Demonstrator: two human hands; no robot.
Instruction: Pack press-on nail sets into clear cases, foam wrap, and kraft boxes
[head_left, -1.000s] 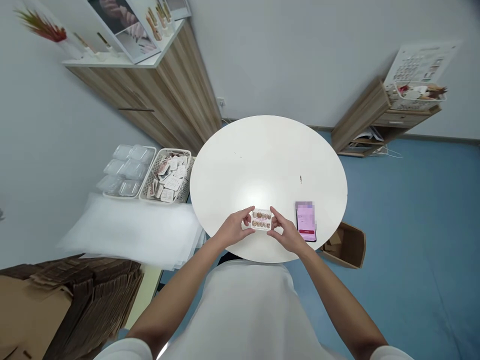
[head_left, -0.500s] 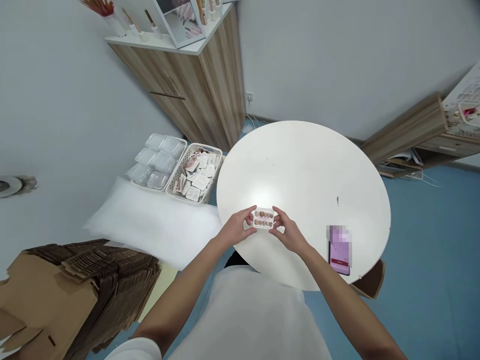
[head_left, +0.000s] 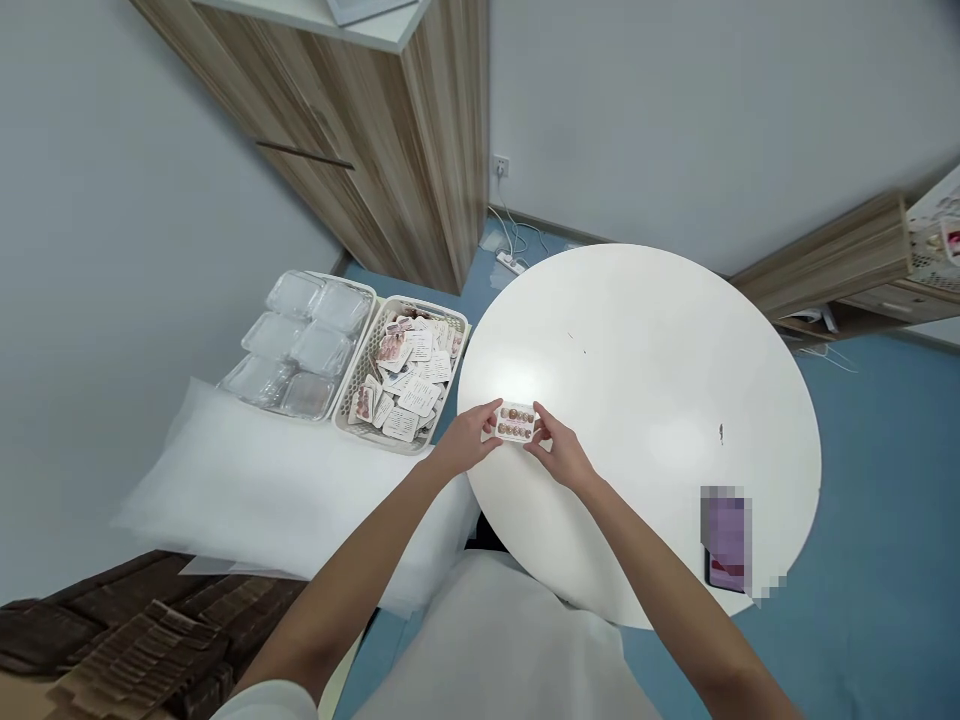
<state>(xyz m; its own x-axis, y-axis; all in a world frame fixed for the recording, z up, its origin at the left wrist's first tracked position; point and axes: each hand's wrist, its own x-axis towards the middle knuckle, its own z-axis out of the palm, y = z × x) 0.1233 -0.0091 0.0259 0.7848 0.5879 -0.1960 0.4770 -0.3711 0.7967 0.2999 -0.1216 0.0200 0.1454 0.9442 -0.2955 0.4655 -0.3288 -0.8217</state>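
Observation:
Between my two hands is a small clear box of press-on nails (head_left: 516,422), with two rows of decorated nails in gold and pink tones facing up. My left hand (head_left: 469,438) pinches its left edge between thumb and fingers. On the opposite edge, my right hand (head_left: 562,450) grips it the same way. The box is held above the near left part of a white round table (head_left: 637,330). A phone (head_left: 726,545), partly pixelated, lies on the table to the right.
Left of the table, a white basket (head_left: 390,447) holds many printed cards. Beside it another basket holds clear plastic boxes (head_left: 300,340). White foam sheets (head_left: 300,480) and folded brown cardboard (head_left: 142,650) lie nearer me. A wooden cabinet (head_left: 375,130) stands behind; a power strip (head_left: 511,263) lies on the floor.
My view has tilted down and turned left, so the baskets appear larger and the cabinet top is mostly out of view. Both hands keep hold of the nail box, moved slightly left in view.

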